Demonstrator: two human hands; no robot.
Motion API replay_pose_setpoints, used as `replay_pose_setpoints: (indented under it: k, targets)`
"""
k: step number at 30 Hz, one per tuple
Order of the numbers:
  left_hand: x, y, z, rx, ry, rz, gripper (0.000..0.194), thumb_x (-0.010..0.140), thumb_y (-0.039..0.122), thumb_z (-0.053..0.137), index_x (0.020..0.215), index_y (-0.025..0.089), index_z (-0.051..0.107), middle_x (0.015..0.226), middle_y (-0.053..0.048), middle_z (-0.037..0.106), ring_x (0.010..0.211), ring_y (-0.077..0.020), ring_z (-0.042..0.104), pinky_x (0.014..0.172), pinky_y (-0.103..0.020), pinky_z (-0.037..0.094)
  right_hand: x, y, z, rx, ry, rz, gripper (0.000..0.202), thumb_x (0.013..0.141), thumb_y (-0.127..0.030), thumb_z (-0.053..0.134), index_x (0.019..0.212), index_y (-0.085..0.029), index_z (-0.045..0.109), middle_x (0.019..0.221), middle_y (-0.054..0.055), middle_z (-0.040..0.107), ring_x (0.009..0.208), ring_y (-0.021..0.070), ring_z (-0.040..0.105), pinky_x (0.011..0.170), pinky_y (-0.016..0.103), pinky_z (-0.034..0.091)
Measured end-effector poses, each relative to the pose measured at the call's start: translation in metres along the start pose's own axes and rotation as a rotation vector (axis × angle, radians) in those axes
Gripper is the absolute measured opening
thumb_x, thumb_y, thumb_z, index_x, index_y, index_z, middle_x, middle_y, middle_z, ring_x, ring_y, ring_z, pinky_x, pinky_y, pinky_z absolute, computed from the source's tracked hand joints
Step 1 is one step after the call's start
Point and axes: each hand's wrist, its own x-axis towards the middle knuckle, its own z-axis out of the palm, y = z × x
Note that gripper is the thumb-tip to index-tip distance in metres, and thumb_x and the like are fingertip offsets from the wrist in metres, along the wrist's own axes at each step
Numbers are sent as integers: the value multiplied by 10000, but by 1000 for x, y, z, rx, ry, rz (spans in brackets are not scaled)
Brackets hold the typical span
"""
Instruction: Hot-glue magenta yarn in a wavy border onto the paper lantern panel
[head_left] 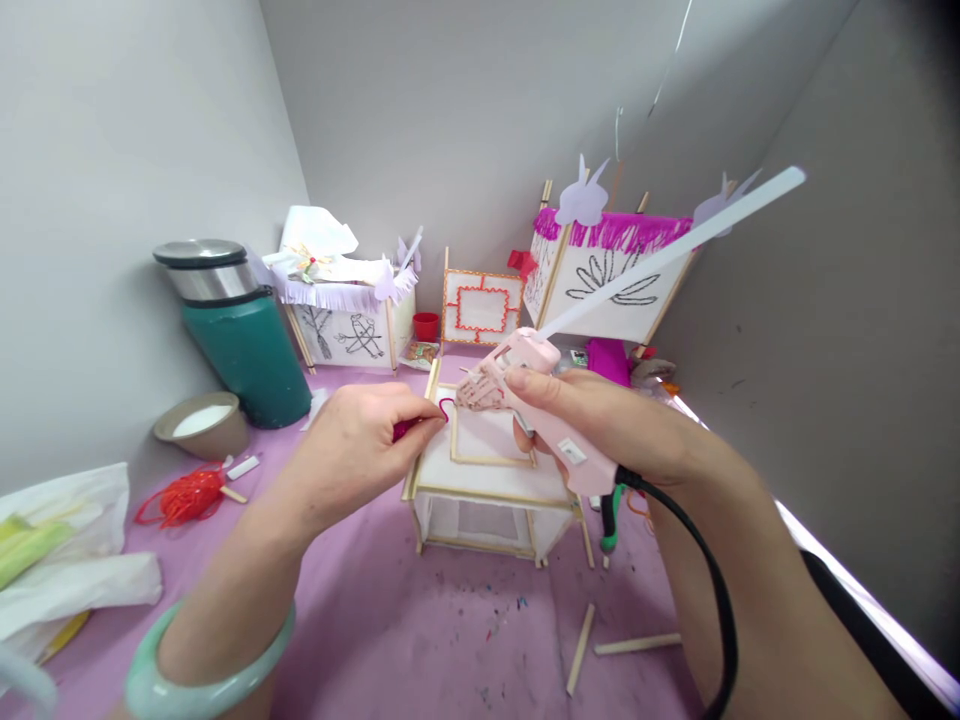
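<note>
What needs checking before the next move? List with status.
1. Glue gun gripped in right hand: ok.
2. Glue stick seated in the gun's rear: ok, long end sticking out.
3. Magenta yarn pinched in left hand: ok.
4. Left fingers well clear of the gun's nozzle: not ok, very near it.
5. Cable clear of the stick-framed box: ok.
6. Gun hot: cannot tell.

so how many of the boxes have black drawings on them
2. The left rear box is beside the teal bottle; the right rear box has a magenta fringe. The front box shows none, though some of its sides are hidden.
</note>
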Motion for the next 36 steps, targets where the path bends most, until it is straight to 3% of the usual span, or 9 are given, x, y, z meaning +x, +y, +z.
replay_pose_setpoints:
  k: [18, 24, 36]
  targets:
    - [-1, -3, 2, 2, 11, 20, 202, 874, 266, 546, 854, 218, 742, 796, 6, 721, 702, -127, 633, 633, -247, 433, -3, 4, 1, 36, -8, 60, 633, 833, -743, 386, 666, -198, 660, 665, 29, 602, 541, 131, 529, 495, 278, 394]
    - [0, -3, 1, 1, 13, 17, 200, 871, 268, 549, 856, 224, 743, 794, 12, 724, 699, -124, 633, 628, -243, 431, -5, 8, -1, 84, 3, 92, 609, 826, -738, 410, 644, -208, 648, 572, 15, 582, 487, 131, 501, 460, 279, 343]
    - [0, -1, 0, 14, -8, 12, 208, 877, 269, 538, 855, 216, 738, 795, 6, 719, 699, -125, 625, 626, -245, 424, -1, 1, 3, 119, 12, 55, 588, 855, -706, 397, 659, -199, 622, 606, 18, 576, 524, 135, 511, 493, 282, 387]
